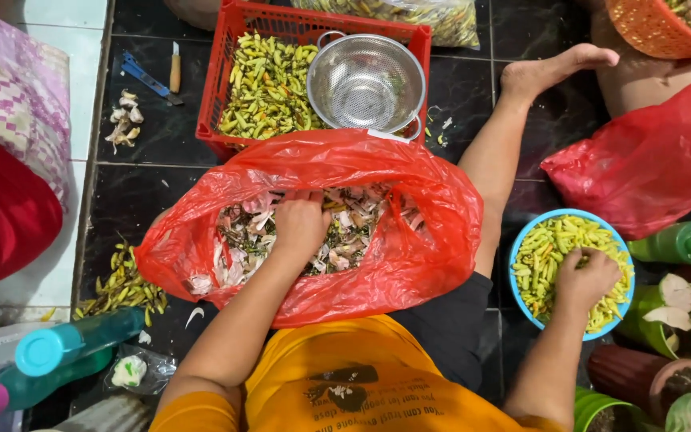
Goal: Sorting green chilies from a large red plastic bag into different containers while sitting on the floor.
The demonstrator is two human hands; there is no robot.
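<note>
My left hand (pixel 299 224) reaches into an open red plastic bag (pixel 409 264) on my lap, fingers curled down into a heap of garlic skins and green stems (pixel 345 232); whether it grips any of them is hidden. My right hand (pixel 585 280) rests inside a blue bowl (pixel 521 248) of small yellow-green chillies (pixel 549 248) on the floor at my right, fingers bent into the pile.
A red crate (pixel 225 48) ahead holds more chillies and a metal colander (pixel 365 80). Loose chillies (pixel 121 288), garlic cloves (pixel 124 120), a small knife (pixel 175 70) and bottles (pixel 65 344) lie left. Another red bag (pixel 649 160), a green bottle (pixel 677 244), potted plants and another person's foot (pixel 553 68) are right.
</note>
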